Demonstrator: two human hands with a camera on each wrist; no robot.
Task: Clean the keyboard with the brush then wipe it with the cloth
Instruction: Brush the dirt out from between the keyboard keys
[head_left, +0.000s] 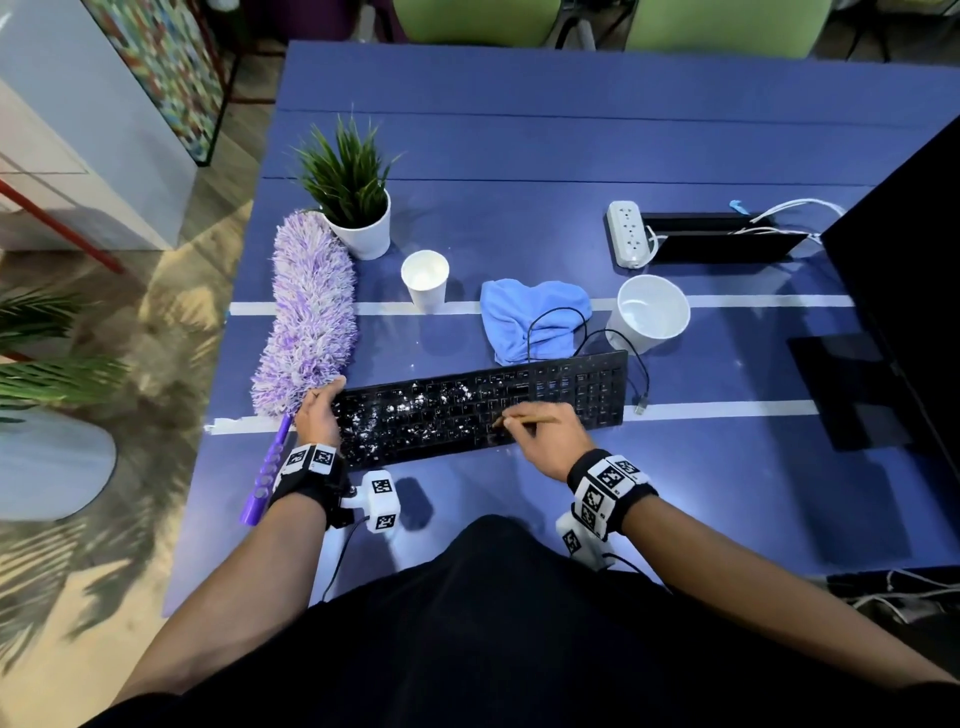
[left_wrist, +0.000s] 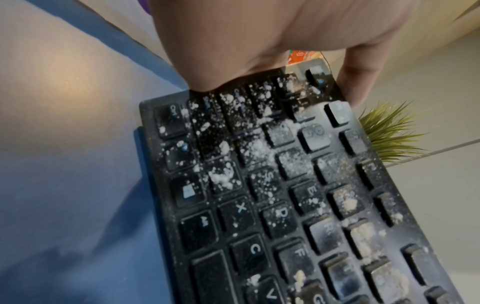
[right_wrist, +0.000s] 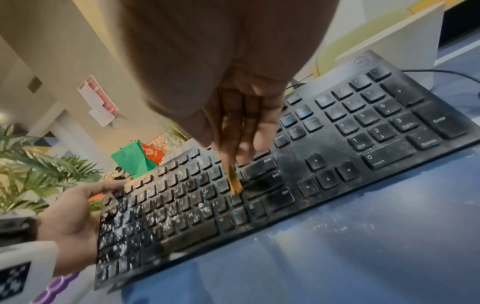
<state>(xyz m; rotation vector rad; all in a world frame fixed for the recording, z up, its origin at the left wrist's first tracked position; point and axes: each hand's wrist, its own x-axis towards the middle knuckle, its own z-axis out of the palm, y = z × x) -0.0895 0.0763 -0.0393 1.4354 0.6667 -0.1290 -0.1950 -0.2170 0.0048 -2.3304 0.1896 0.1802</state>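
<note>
A black keyboard (head_left: 571, 387) lies on the blue table (head_left: 519, 156), its left half speckled with white powder (left_wrist: 257, 148). My left hand (head_left: 317, 415) grips the keyboard's left end, palm on the keys (left_wrist: 259, 205) and a finger hooked over the far edge. My right hand (head_left: 545, 439) pinches a small wooden-handled brush (head_left: 540, 420). The brush's bristles (right_wrist: 235, 185) touch the keys at the right of the letter block, near the shift key. A crumpled blue cloth (head_left: 530, 312) lies just behind the keyboard, with the keyboard's cable across it.
A purple fluffy duster (head_left: 306, 312) lies left of the keyboard. Behind stand a potted plant (head_left: 358, 223), a paper cup (head_left: 425, 278) and a wide white cup (head_left: 649, 312). A power strip (head_left: 628, 234) and a dark monitor (head_left: 904, 260) are at the right.
</note>
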